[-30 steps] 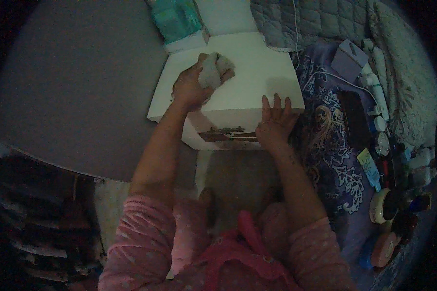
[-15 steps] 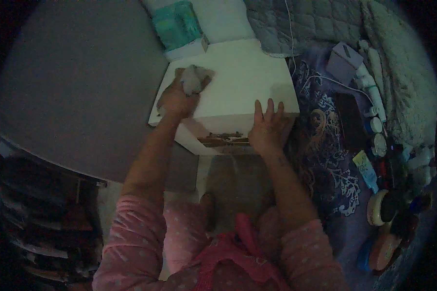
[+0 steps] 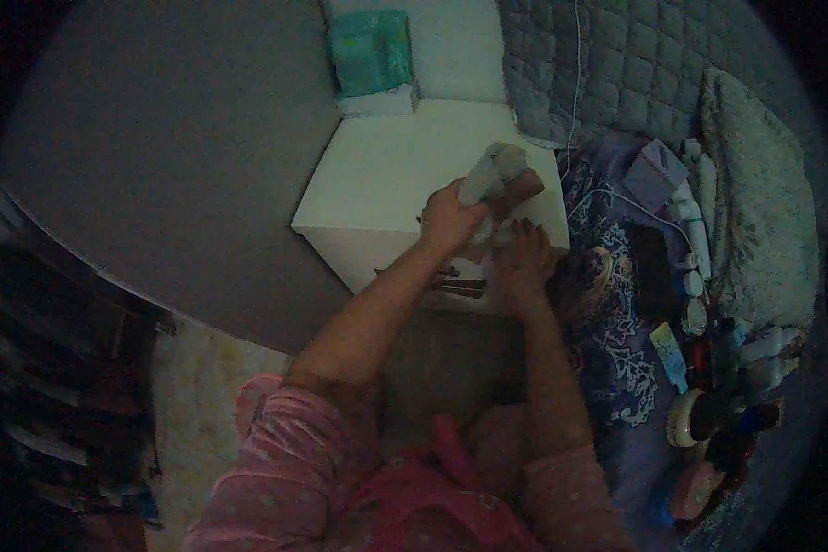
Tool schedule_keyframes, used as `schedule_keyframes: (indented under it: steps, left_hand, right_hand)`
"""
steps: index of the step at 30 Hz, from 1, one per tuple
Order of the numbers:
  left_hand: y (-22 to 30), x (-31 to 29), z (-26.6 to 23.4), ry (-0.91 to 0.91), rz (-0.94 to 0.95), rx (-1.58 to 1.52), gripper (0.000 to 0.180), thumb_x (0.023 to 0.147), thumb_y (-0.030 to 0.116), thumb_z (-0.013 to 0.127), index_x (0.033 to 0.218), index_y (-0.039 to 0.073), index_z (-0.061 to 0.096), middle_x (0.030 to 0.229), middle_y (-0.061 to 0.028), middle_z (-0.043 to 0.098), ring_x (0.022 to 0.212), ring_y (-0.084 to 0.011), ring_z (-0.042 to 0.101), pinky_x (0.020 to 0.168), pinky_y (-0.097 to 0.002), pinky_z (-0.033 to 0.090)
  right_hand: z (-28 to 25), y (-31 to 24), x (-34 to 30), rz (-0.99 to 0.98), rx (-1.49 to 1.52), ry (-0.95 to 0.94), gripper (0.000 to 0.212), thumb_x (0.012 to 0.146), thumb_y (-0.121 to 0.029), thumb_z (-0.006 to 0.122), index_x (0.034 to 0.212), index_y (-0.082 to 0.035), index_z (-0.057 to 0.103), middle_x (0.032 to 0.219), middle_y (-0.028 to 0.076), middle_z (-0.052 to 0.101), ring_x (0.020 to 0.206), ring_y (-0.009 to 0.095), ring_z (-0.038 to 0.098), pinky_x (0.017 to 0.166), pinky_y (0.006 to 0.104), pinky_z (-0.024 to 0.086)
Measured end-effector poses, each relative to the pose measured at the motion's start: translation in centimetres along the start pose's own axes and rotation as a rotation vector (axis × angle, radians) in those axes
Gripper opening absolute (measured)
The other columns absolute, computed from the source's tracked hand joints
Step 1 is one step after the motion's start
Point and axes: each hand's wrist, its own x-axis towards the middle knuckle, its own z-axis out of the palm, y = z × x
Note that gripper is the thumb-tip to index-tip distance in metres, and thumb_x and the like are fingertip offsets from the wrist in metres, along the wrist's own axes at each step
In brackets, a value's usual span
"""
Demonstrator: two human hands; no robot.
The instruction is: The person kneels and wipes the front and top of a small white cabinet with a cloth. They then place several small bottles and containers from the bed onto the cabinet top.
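Left hand (image 3: 451, 216) grips cloth (image 3: 493, 171), moved right | right hand (image 3: 523, 262) open, flat on white table (image 3: 386, 184)

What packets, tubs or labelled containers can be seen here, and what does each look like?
Teal soft pack: at the far edge of the white table, squarish, plastic-wrapped, white underneath.
Lilac box: on the patterned blue cloth to the right, small, angular.
Bottles and tubes: in a row along the cloth's right side, mostly pale.
Round tubs: at the lower right, white and pink; labels too dim to make out.

hands (image 3: 488, 241): 2 | cloth (image 3: 493, 173): 1 | white table (image 3: 386, 179): 1 | teal pack (image 3: 371, 52): 1
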Motion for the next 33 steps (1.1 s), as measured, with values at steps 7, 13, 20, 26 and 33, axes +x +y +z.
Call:
schedule_keyframes:
  steps: [7,13,20,26,33]
  left_hand:
    - [-0.6,-8.5,-0.3,-0.112,-0.495,-0.951,0.059,0.087,0.050,0.052,0.126,0.005,0.045,0.118,-0.0108,0.055,0.105,-0.0239,0.054,0.089,-0.0374,0.045]
    - [-3.8,-11.3,-5.1,-0.263,-0.274,-1.237,0.059,0.090,0.046,0.049,0.131,0.005,0.037,0.127,-0.0090,0.049,0.113,-0.0255,0.050,0.093,-0.0446,0.040]
    - [-7.2,-12.3,-7.4,0.052,-0.355,-1.574,0.045,0.091,0.036,0.049,0.122,0.003,0.049,0.120,-0.0127,0.054,0.111,-0.0293,0.052,0.095,-0.0441,0.041]
    - [-8.7,-14.3,-7.9,-0.039,-0.413,-1.560,0.040,0.085,0.025,0.055,0.119,0.004,0.050,0.116,-0.0116,0.056,0.110,-0.0267,0.052,0.093,-0.0438,0.043]
    - [-4.8,-16.3,-9.1,0.088,-0.457,-0.959,0.040,0.079,0.011,0.054,0.118,0.002,0.050,0.108,-0.0093,0.058,0.099,-0.0255,0.057,0.082,-0.0399,0.049]
  right_hand:
    - [-3.3,-3.9,2.1,0.752,1.392,-0.386,0.059,0.083,-0.029,0.062,0.131,-0.005,0.037,0.126,0.013,0.044,0.112,0.027,0.047,0.096,0.0344,0.036]
    - [-9.1,-5.7,4.1,1.069,1.704,-0.379,0.062,0.076,-0.013,0.063,0.131,-0.006,0.037,0.119,0.012,0.050,0.105,0.026,0.053,0.087,0.0360,0.044]
    - [-8.7,1.0,8.0,0.440,1.090,0.017,0.067,0.077,-0.028,0.065,0.134,-0.008,0.037,0.133,0.016,0.039,0.120,0.034,0.040,0.098,0.0471,0.035]
    - [-3.5,1.0,9.7,-0.122,-0.237,-0.629,0.072,0.083,-0.060,0.045,0.138,-0.015,0.036,0.143,0.016,0.027,0.133,0.037,0.019,0.106,0.0468,0.024]
    - [11.0,0.2,16.8,-0.441,-0.191,-0.637,0.054,0.091,-0.049,0.036,0.136,-0.018,0.041,0.145,0.014,0.024,0.133,0.040,0.015,0.105,0.0564,0.019]
